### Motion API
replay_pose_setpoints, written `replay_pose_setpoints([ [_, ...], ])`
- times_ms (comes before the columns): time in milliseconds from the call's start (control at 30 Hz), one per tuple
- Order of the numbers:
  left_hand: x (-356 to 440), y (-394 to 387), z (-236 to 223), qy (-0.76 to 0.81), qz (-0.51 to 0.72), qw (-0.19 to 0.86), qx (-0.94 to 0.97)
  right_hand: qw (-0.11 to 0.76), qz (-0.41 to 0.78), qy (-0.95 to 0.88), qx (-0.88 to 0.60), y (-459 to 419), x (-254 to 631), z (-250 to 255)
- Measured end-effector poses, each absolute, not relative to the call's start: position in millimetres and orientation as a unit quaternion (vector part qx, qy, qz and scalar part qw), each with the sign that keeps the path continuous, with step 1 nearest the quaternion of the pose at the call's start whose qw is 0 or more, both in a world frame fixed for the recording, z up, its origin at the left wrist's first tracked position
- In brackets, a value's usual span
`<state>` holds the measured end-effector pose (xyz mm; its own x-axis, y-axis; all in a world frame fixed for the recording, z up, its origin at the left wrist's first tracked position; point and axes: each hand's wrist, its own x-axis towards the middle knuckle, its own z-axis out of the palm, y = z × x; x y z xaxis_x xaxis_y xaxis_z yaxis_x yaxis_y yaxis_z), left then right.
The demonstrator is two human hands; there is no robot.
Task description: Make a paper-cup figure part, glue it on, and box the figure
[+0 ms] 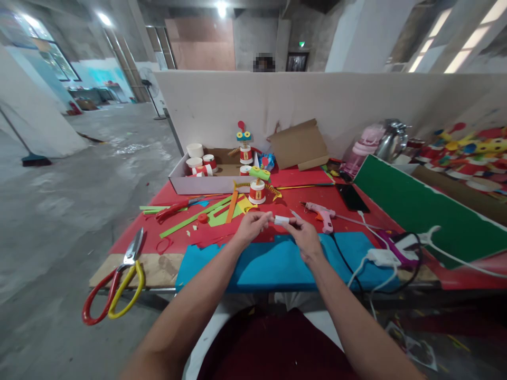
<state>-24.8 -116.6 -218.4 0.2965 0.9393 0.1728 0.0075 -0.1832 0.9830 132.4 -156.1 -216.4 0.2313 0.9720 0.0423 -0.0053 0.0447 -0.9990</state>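
Note:
A small white piece of paper (281,219), perhaps rolled, is between my two hands above the table. My left hand (253,227) is closed in a pinch at its left end. Its right end is gripped between the thumb and fingers of my right hand (304,236). Just beyond stands a red and white paper-cup figure (257,192) with coiled paper arms and a green head. To the right of my right hand lies a pink glue gun (322,215). Green paper strips (194,217) and an orange strip (232,206) lie beyond my left hand.
Big scissors (132,258) overhang the table's front left edge. A white box (214,184) holds paper cups and another cup figure (245,153). Blue sheet (253,264) covers the near edge. On the right are a phone (352,197), power strip (400,253) with cables, and green board (423,211).

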Motion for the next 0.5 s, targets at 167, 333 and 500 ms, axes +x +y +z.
replay_pose_setpoints([
  [167, -30, -119, -212, 0.319, 0.474, 0.465, 0.677, 0.487, 0.403, -0.545, -0.550, -154, 149, -207],
  [333, -25, -123, -217, 0.302, 0.452, 0.399, 0.738, 0.473, 0.469, -0.528, -0.528, -156, 144, -201],
  [500, -19, -121, -223, 0.340, 0.479, 0.461, 0.665, 0.526, 0.457, -0.513, -0.500, -157, 135, -201],
])
